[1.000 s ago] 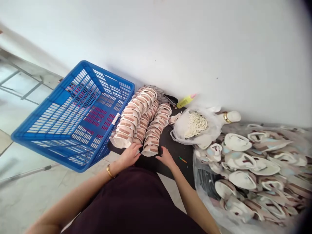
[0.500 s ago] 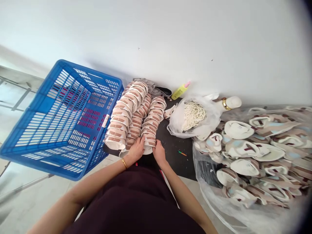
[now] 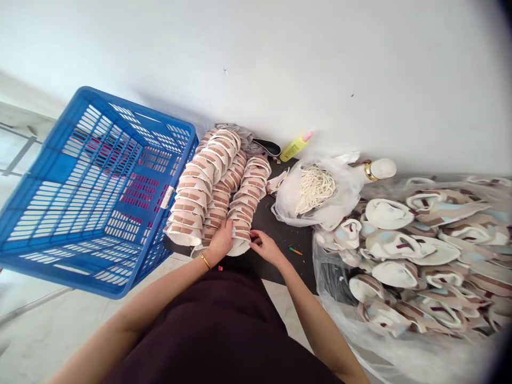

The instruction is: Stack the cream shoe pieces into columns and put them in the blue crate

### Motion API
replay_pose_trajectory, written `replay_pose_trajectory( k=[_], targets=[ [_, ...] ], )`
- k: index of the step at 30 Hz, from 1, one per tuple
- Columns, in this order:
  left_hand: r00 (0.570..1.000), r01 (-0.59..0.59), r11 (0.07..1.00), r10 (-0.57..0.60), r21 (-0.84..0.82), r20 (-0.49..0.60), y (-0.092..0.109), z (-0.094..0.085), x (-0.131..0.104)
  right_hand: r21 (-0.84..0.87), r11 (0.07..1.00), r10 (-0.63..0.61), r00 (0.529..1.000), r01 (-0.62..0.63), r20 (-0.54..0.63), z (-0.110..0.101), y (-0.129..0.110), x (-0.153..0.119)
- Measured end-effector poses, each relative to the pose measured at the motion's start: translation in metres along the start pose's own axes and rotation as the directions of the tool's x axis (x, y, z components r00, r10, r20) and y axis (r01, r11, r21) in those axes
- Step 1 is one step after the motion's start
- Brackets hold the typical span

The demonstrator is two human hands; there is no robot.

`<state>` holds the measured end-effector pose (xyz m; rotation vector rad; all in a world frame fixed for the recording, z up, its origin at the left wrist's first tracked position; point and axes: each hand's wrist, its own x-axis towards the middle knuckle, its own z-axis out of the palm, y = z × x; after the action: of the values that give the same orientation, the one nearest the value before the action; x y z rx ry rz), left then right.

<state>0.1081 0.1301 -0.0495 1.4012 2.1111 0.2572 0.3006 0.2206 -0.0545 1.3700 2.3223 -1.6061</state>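
A row of nested tan-and-white shoe uppers (image 3: 247,202) lies on the dark tabletop in front of me, its open white end toward my body. My left hand (image 3: 221,241) grips the left side of the near end, its fingertips partly hidden between this row and its neighbour. On the opposite side, my right hand (image 3: 267,247) has its fingers bent and slightly apart, the tips at the edge of the nearest upper. Two similar rows lie to the left, a middle row (image 3: 218,208) and a taller outer row (image 3: 192,197).
A blue plastic basket (image 3: 140,266) stands at the left. Behind the rows lies grey fabric (image 3: 242,136). Toward the right are a yellow bottle (image 3: 294,149), a plastic bag of white cords (image 3: 316,189), a small green-and-orange tool (image 3: 296,250) and a large bag of shoe uppers (image 3: 400,245).
My right hand has loosened and drawn slightly right from the row's near end, its fingers now apart. My left hand stays at the left side. The view has shifted a little.
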Motion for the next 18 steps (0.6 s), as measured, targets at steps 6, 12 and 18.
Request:
replay_pose_trajectory(
  k=[6, 12, 18],
  targets=[
    [1.0, -0.006, 1.0, 0.006, -0.019, -0.013, 0.0, -0.002, -0.003, 0.029, 0.999, 0.039, 0.993, -0.035, -0.115, -0.008, 0.005, 0.038],
    [0.999, -0.03, 0.998, 0.029, -0.056, -0.026, -0.008, 0.003, 0.0, 0.035, 0.997, 0.079, 0.981, -0.074, -0.18, 0.015, 0.0, 0.068],
    [0.999, -0.019, 0.995, 0.015, -0.096, -0.039, -0.013, 0.009, 0.0, 0.066, 0.992, 0.121, 0.976, -0.111, -0.182, 0.017, 0.004, 0.072]
  ],
)
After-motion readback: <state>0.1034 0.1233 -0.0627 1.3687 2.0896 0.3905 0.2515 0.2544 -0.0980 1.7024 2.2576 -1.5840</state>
